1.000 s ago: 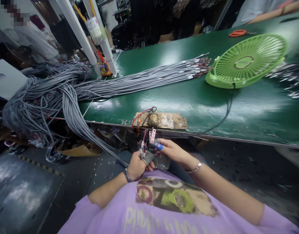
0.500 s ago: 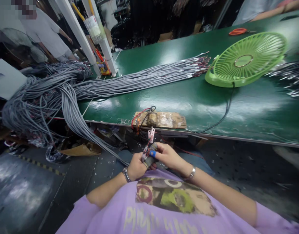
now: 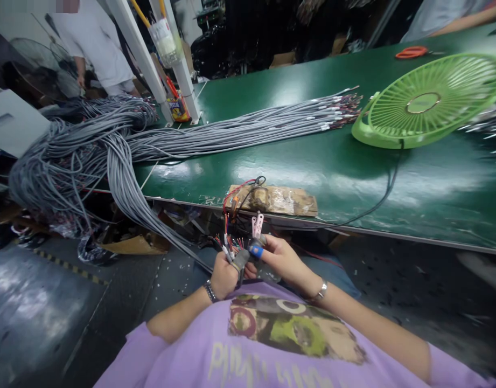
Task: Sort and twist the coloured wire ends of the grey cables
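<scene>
My left hand (image 3: 225,277) is closed around grey cables (image 3: 179,243), and their coloured wire ends (image 3: 230,245) fan out above the thumb. A grey cover sits on that thumb. Just to the right, my right hand (image 3: 282,261), with blue tape on a finger, is closed on a small pale pink hand tool (image 3: 257,225) with two flat prongs that point up. Its lower part is hidden in the fingers. Both hands are close together above my lap, in front of the bench edge.
A long bundle of grey cables (image 3: 239,129) lies across the green bench (image 3: 296,161), joining a heap (image 3: 62,161) at left. A wooden block (image 3: 288,200) with wires sits at the front edge. A green fan (image 3: 423,102), orange-handled scissors (image 3: 411,52) and two other people are further off.
The wire ends in my left hand have come apart from the tool and spread upward. My right hand and the tool have shifted slightly right. The whole view has swung a little.
</scene>
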Motion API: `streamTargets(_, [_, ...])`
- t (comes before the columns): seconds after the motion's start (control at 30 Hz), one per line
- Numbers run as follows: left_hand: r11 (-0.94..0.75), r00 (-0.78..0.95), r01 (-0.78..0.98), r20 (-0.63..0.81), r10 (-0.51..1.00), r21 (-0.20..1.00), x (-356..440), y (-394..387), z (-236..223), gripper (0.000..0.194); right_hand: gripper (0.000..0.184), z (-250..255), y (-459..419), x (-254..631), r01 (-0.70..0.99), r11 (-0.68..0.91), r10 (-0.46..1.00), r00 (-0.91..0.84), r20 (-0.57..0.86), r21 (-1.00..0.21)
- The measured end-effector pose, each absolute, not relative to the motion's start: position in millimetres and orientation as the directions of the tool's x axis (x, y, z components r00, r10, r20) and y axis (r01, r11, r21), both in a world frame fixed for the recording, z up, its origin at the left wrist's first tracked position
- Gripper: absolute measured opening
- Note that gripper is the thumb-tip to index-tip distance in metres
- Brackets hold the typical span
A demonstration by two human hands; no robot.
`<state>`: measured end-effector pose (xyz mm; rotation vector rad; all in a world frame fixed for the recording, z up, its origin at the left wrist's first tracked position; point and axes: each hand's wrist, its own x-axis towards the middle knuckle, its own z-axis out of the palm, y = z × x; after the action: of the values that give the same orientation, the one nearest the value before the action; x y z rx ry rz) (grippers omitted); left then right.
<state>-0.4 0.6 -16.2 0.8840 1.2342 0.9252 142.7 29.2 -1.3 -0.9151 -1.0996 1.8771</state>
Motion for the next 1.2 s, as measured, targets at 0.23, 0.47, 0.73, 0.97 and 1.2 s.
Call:
streamTargets(0.23, [0.330,0.124,-0.093,-0.318,0.940,0.939,-6,2,-11,0.059,0.041,-11,31,158,-0.213,-0.361,0.884,-0.387,-0.261,-0.908])
streamTargets(0.47, [0.406,0.256,-0.155,-0.360,0.897,0.901,-6,10,-1,0.057,0.046,-7,51,160,-0.453,-0.528,0.844,-0.376,-0.383,-0.719])
streamTargets(0.73, [0.391,0.319,-0.186,-0.321,0.892,0.901,0,24,1,0.057,0.042,-2,71,140,-0.532,-0.548,0.833,-0.419,-0.362,-0.646])
streamTargets(0.97, [0.426,0.317,-0.192,-0.355,0.880,0.884,3,27,1,0.057,0.036,-11,68,134,-0.615,-0.500,0.866,-0.366,-0.341,-0.609])
streamTargets(1.2, [0.449,0.330,-0.182,-0.376,0.866,0.875,6,26,0,0.057,0.032,-12,68,132,-0.641,-0.480,0.877,-0.351,-0.327,-0.599])
